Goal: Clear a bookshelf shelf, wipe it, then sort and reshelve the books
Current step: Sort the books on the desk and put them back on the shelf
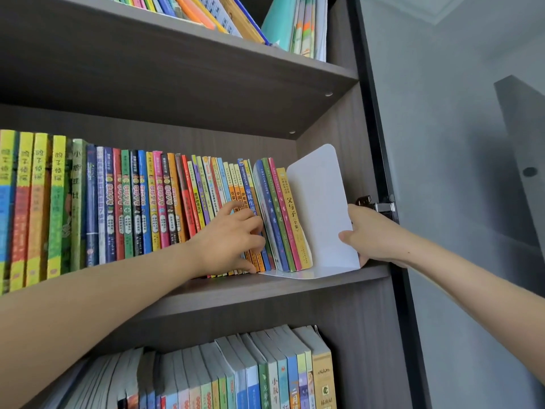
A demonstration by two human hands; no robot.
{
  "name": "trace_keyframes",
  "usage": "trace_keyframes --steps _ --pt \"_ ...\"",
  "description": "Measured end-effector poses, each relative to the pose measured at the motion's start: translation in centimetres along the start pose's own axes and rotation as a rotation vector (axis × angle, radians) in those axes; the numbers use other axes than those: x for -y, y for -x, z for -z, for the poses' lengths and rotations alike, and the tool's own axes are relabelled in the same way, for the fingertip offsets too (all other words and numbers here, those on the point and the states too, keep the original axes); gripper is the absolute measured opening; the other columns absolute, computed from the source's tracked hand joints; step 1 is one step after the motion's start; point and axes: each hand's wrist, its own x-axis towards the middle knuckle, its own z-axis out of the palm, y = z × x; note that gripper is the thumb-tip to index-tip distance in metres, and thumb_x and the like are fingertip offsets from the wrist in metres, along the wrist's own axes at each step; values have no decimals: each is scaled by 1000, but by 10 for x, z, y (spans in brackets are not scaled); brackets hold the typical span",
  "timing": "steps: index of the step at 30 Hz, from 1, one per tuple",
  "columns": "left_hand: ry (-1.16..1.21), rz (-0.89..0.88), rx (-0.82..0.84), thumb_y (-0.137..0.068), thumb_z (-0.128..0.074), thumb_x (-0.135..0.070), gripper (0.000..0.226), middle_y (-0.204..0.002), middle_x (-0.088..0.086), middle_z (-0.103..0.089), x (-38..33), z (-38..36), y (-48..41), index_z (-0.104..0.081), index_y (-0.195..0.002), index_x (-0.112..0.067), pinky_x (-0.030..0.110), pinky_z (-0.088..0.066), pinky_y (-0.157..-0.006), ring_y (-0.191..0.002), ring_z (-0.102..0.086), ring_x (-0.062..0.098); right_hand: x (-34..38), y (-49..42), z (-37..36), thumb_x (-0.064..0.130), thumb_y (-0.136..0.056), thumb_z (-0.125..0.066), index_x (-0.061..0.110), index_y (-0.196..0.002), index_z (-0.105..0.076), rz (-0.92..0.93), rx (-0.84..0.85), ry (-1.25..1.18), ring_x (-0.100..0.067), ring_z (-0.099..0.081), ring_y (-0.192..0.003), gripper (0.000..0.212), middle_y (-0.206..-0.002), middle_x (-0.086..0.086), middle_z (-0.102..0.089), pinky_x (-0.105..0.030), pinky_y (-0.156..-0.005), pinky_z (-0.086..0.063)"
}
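A long row of colourful books stands upright on the middle shelf of a dark wood bookcase. A white metal bookend closes the row at its right end, its foot under the last few books. My left hand lies against the spines near the right end, fingers curled around the edges of a few thin books. My right hand grips the upright plate of the bookend from the right side, thumb on its front edge.
The shelf above carries leaning books and thin booklets. The shelf below holds a packed row of paperbacks. A glass cabinet door stands open at the right, hung on a metal hinge just behind my right hand.
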Motion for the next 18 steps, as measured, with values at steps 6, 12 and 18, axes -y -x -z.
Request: trace_keyframes --steps 6,12,18 --pt "23 139 44 -76 -63 -62 37 -109 -6 -44 0 -8 -7 -57 -92 -29 52 -3 -115 -114 -40 18 1 -1 -1 9 -95 -42 1 -112 -48 38 -4 -7 -31 -64 -80 20 -102 -14 -57 -45 -80 -54" --pt "-52 121 10 -76 -64 -59 35 -107 -1 -49 -4 -13 -9 -59 -89 -27 64 -8 -113 -112 -45 24 10 -10 7 2 -93 -39 -2 -113 -49 68 36 33 -36 -63 -91 23 -110 -20 -57 -47 -82 -53" --pt "-84 101 81 -79 -58 -64 44 -113 -1 -47 -3 -7 -15 -60 -98 -25 63 -8 -114 -116 -40 22 11 -19 11 2 -91 -39 -2 -113 -50 73 62 64 -34 -65 -84 25 -113 -21 -58 -44 -77 -56"
